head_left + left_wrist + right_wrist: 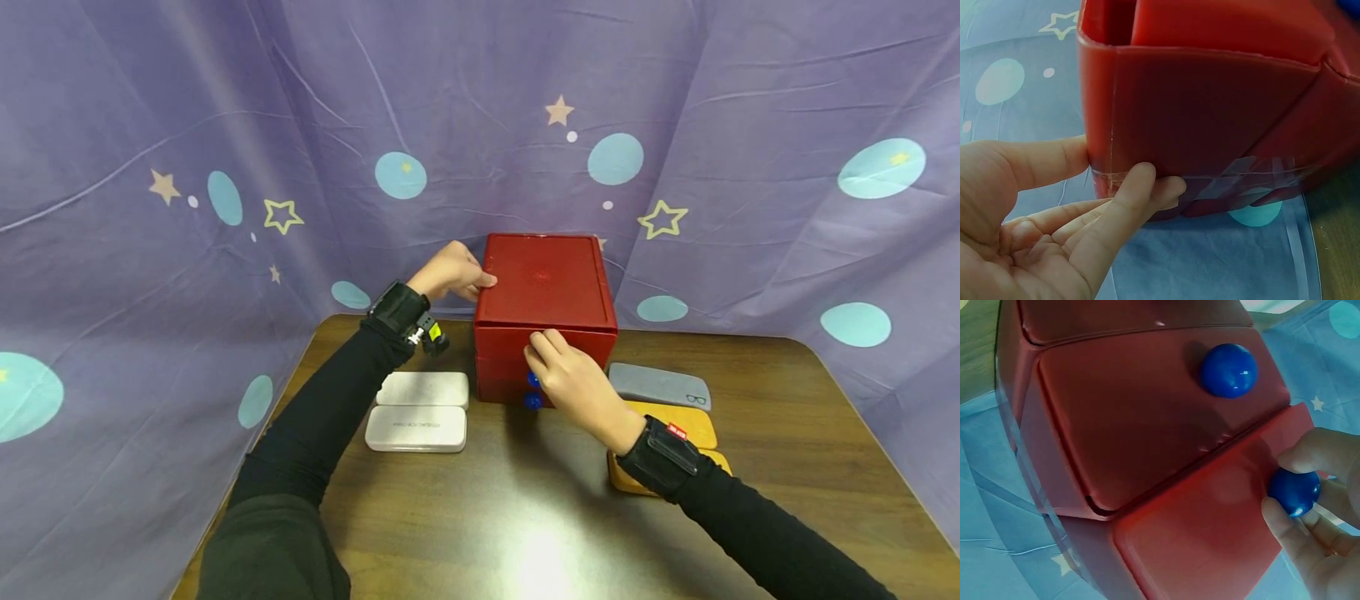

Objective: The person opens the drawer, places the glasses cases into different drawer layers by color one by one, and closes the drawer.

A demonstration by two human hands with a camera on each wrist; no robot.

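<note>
A red drawer box (543,283) with blue knobs stands at the far side of the table. My right hand (573,379) is at its front and pinches the blue knob (1295,491) of the top drawer between thumb and fingers. Below that drawer another blue knob (1229,370) sticks out from its own red front. My left hand (457,271) rests on the box's left upper edge. In the left wrist view the thumb (1057,164) meets the edge, while extended fingers (1141,181) touch the side panel, near a strip of clear tape.
Two white cases (416,429) lie left of the box on the wooden table (450,517). To the right are a grey case (656,385) with a glasses mark and two yellow cases (678,421), partly behind the right forearm. A purple patterned curtain (480,100) hangs close behind the box.
</note>
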